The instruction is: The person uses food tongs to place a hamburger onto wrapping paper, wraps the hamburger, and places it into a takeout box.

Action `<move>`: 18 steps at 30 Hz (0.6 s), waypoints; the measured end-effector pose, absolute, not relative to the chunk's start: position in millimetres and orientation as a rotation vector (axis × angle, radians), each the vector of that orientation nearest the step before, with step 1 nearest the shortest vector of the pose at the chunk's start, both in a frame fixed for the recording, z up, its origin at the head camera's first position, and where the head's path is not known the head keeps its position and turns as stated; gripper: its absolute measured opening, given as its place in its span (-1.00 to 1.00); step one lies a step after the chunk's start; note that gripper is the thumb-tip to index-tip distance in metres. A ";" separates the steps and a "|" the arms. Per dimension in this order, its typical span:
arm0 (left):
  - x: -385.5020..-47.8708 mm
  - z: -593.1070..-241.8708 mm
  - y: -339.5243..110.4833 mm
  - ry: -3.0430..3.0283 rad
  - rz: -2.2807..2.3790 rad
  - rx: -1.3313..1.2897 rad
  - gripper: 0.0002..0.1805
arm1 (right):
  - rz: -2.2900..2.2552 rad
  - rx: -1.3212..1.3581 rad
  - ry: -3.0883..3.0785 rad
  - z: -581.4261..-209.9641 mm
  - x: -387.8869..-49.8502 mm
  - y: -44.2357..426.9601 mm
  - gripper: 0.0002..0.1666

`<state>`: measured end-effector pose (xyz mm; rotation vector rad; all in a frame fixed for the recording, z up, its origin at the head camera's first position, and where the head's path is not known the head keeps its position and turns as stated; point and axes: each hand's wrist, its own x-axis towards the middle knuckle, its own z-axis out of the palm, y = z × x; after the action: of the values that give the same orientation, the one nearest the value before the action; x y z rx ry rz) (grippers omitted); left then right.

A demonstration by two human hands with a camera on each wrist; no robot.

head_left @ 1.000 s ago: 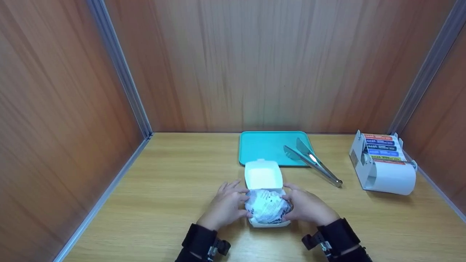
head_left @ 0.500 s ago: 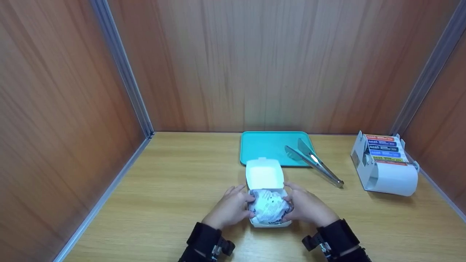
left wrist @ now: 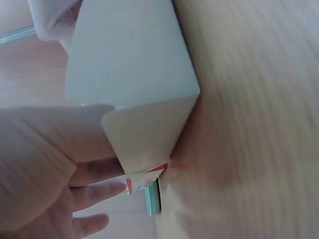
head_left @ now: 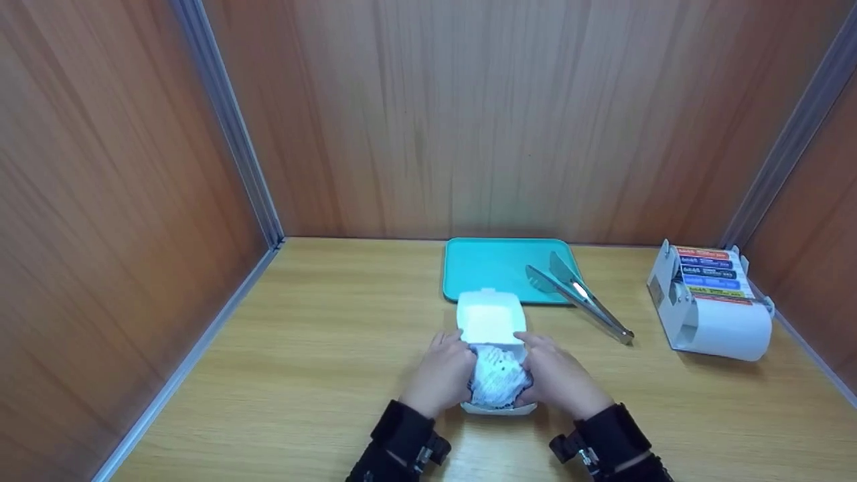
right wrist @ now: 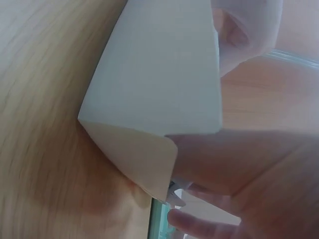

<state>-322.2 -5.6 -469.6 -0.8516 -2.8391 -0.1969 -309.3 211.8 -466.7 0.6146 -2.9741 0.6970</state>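
Note:
A white clamshell burger box stands on the table, its lid raised at the back. Inside its base is a round bundle in printed white paper, a wrapped burger. My left hand grips the bundle's left side, with the thumb reaching in over the box wall. On the other side, my right hand holds the bundle with its thumb near the front corner. Both wrist views show the box's outer side wall resting on the table. The fingertips inside the box are hidden.
Behind the box lies a turquoise tray. Metal tongs rest across its right edge, handle end on the table. A white dispenser with a paper roll and coloured strips stands at the right. Wood panels enclose the table.
My left hand has moved right, its fingers tucking inward over the box's edge. The bundle looks narrower between both hands. The right hand has shifted slightly inward.

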 end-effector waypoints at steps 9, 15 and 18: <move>-329.8 -474.2 -15.1 -2.955 -0.510 -0.851 -0.42 | 0.676 0.635 -2.989 -466.1 -309.9 210.4 -0.64; -332.2 -470.8 -33.7 -3.086 -0.835 -0.929 -0.31 | 0.691 0.581 -3.023 -465.0 -308.4 212.7 -0.62; -333.1 -467.6 -38.9 -3.105 -0.962 -0.962 -0.22 | 0.675 0.605 -2.999 -464.8 -308.4 214.7 -0.59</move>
<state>-333.1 -38.9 -467.6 -0.9625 -3.1052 -0.9620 -308.4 214.7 -464.8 0.6048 -2.9991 0.6750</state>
